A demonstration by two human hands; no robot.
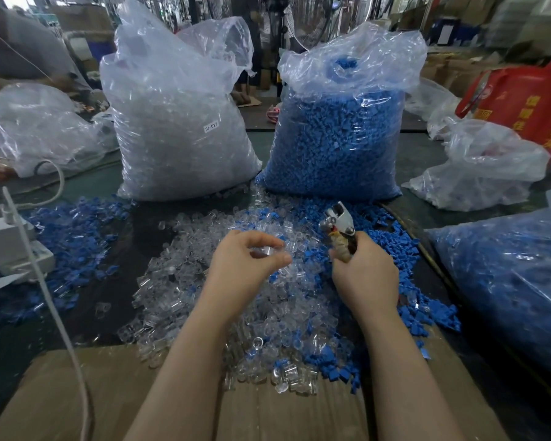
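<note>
Clear plastic is what you have in hand. A small see-through cap [265, 251] sits pinched between the thumb and fingertips of your left hand [245, 262], just above the centre of the frame. It is lifted a little over the heap of clear caps [223, 307] that spreads across the dark table [427, 173].

Your right hand [366, 275], right of centre, is clamped round the taped handles of a pair of pliers [337, 227]. The metal head points up and away from you, near the cap but apart from it. Whether that head is parted or closed is too small to tell.

By the look of it, you are at the step of feeding one cap to the tool: picked out, not yet presented. The next move calls for bringing the cap across to the head of the pliers, lining it up squarely, and only then squeezing. Keep your fingertips back from the metal.

Both forearms come in from the lower edge and converge toward the middle. Your left wrist bends inward with the fingers curled over the cap, and your right fist stands upright, thumb side up.

Loose blue caps [392, 243] lie beside and beneath your right hand. A bag of clear caps [178, 128] and a bag of blue caps [341, 132] stand upright at upper centre. Cardboard [77, 393] covers the bottom of the frame.
</note>
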